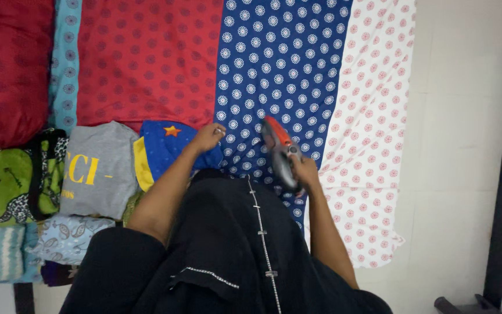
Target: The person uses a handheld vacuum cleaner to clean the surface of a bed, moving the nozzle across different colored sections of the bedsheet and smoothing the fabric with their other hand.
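**Iron in One Hand, Blue Cloth Under the Other**

A person is standing over a big patterned sheet (274, 64) with red, blue and white stripes, spread flat on the floor. The right hand (304, 171) is closing tight around the handle of an orange and grey iron (280, 152), holding it just above the blue stripe of the sheet. The left hand (209, 138) is resting with bent fingers on a small blue garment (167, 148) with a star on it; it is pressing down, and I cannot tell if it is pinching the cloth.

The blue garment is lying at the near edge of the sheet, where red is meeting blue. The iron is hanging just to the right of it, near but not touching.

To do this well, I think the left hand should be pulling the cloth smooth and flat, with fingers staying well away from the hot plate (hot irons bite!). The iron should be coming down flat, not on its tip.

Left of the sheet, a grey shirt (100, 168), a green shirt (4, 186) and more folded clothes (68, 235) are lying in a pile. No basket or box is showing, so the clothes are sitting in nothing.
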